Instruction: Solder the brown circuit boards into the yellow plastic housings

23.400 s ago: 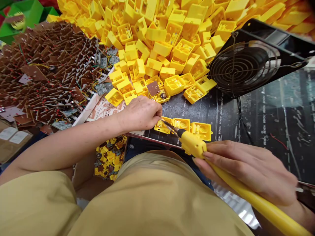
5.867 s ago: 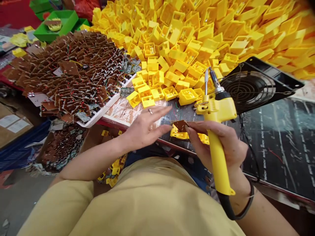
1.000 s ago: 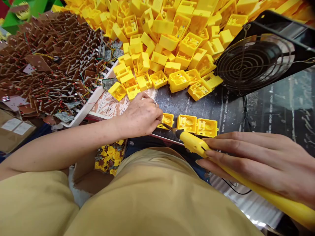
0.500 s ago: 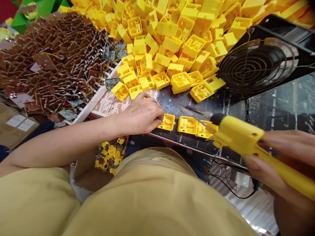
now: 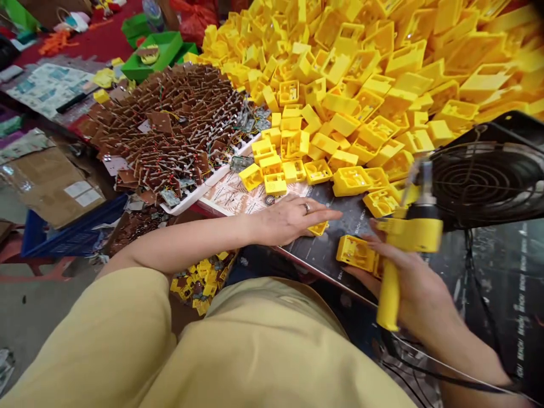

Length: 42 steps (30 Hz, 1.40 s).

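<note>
My left hand lies low over the near edge of the bench, fingers stretched to the right. It partly covers a small yellow plastic housing. My right hand grips a yellow soldering gun, its metal tip pointing up and away. The fingers of that same hand also reach around open yellow housings standing in a row at the edge. How firmly they hold the housings I cannot tell, since the gun and fingers hide part of them.
A big heap of yellow housings covers the back of the bench. Left of it, brown circuit boards crowd a white-rimmed tray. A black fan stands at the right. Below the edge, a box holds yellow pieces.
My right hand has moved left to the row of housings, and the soldering gun has swung from pointing left to upright. My left hand's fingers have straightened. The view has shifted left.
</note>
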Tool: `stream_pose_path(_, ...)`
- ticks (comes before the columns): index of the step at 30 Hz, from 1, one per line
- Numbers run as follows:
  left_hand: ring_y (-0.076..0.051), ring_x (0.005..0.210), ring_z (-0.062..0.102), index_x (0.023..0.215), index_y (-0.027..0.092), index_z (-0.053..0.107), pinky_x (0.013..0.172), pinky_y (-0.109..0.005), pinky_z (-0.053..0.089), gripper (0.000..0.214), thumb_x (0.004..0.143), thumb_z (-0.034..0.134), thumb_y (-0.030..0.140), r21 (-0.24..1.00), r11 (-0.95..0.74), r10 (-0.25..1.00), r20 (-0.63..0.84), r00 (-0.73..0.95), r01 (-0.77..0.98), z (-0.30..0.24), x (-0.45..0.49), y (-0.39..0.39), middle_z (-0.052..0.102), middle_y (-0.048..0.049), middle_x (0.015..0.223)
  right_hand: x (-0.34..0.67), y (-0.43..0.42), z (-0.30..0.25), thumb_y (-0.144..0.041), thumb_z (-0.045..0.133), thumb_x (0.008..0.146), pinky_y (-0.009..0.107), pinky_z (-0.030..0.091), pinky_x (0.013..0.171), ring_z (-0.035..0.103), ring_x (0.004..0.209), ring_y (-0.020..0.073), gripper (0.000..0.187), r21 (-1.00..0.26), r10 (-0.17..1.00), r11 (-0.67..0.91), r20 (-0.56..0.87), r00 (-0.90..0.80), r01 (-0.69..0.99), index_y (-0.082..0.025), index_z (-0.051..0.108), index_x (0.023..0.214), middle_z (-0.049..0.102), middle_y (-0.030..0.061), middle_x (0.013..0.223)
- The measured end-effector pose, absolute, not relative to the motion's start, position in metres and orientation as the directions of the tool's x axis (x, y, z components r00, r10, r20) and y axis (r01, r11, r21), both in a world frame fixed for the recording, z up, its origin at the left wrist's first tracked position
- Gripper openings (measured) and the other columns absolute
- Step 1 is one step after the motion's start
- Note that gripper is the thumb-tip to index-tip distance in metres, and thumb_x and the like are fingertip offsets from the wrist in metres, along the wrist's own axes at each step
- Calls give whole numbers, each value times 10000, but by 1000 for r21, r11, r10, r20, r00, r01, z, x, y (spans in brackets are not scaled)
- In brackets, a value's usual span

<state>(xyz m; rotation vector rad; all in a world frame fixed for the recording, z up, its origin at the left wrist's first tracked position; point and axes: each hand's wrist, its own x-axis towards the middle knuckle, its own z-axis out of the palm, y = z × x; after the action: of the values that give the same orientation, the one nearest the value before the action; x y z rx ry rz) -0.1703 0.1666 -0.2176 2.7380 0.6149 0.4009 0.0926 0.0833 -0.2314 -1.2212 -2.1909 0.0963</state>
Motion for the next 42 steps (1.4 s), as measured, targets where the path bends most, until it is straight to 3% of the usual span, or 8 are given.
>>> stream_pose_path(10,-333,1212,507,808,112,710,1074,-554,324,165,809,703,277,-23,-479,874,76,480,877,-161,-284,251,691,-98,1075,69,84,-233,-285,747,824,389,613,730,691,973,308,489,-224,737,613,508,-446,757,-246,517,1253,658,111,1194)
stream_pose_path(14,-140,963,581,893,145,704,950,-358,462,314,907,611,445,255,-327,934,234,270,910,-146,-307,254,703,23,997,72,83,-224,-508,743,803,506,580,825,678,994,348,564,-227,723,600,564,-398,767,-240,515,1244,657,131,1191)
stream_pose_path(18,-20,705,425,975,164,652,685,-230,430,521,895,533,665,563,-199,953,301,25,802,-127,-307,246,623,90,803,69,85,-210,-400,778,800,424,568,768,699,808,276,641,-168,668,606,639,-382,777,-228,460,1329,698,120,1073)
stream_pose_path(22,-56,708,510,984,156,603,670,-271,442,465,863,631,605,764,-245,969,181,166,597,-135,-271,235,630,42,762,57,88,-199,-229,771,810,318,535,615,683,706,215,610,-183,637,626,680,-362,758,-189,459,1333,704,125,1055)
stream_pose_path(26,-73,552,572,1033,160,607,538,-233,452,307,821,732,343,948,-114,935,2,353,297,-149,-213,214,587,45,627,42,91,-192,-145,765,799,281,567,748,693,948,210,506,-200,627,643,692,-358,739,-215,516,1235,700,85,1084)
stream_pose_path(33,-117,471,635,964,115,670,382,-176,380,333,843,692,425,923,367,606,-335,722,120,-177,-160,191,694,-45,673,25,96,-190,-106,733,824,252,580,822,697,861,156,403,-199,591,643,743,-314,739,-236,568,1168,707,13,1018)
stream_pose_path(38,-239,1040,706,1111,135,704,752,-261,584,543,755,757,543,969,246,670,-146,728,-32,-189,-175,174,729,-132,1134,19,88,-185,-141,711,852,235,598,680,711,754,170,372,-431,703,510,708,-72,744,-228,514,1156,713,4,893)
stream_pose_path(42,-246,1266,579,1188,190,701,1060,-326,474,498,766,781,441,993,62,804,10,595,-100,-191,-168,153,663,-84,1294,14,82,-183,-183,722,850,227,601,650,718,766,178,370,-606,791,456,611,14,652,-249,501,1140,723,-21,894)
